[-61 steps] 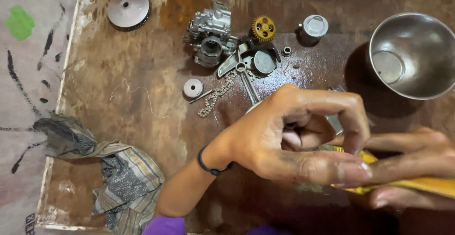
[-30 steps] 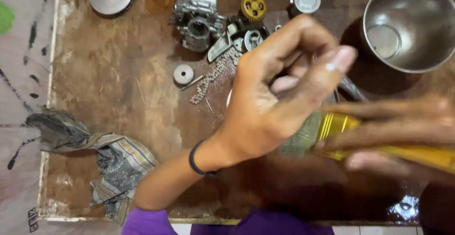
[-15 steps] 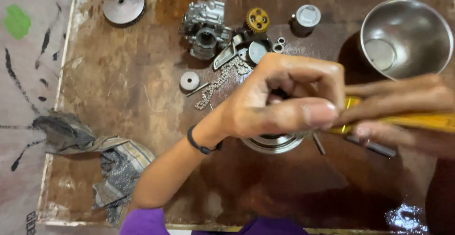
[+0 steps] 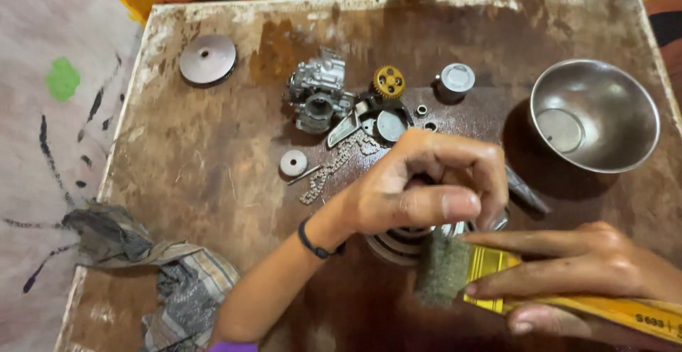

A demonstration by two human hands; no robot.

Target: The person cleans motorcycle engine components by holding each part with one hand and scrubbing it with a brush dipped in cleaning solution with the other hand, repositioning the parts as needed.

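A dirty rag (image 4: pixel 153 267) droops over the table's (image 4: pixel 206 181) near left corner. Just right of it, the right hand (image 4: pixel 575 270) pinches a yellow-handled brush (image 4: pixel 490 277), its bristles against a round metal part (image 4: pixel 401 242). The left hand (image 4: pixel 419 188) curls tightly over that part, covering most of it. Beyond lie a chain (image 4: pixel 330 174), a washer (image 4: pixel 293 161), a carburetor (image 4: pixel 317 98), a yellow gear (image 4: pixel 389 80), and at the far right edge a steel bowl (image 4: pixel 593 114).

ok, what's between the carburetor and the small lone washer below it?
Head view: only bare, stained tabletop between the carburetor and washer.
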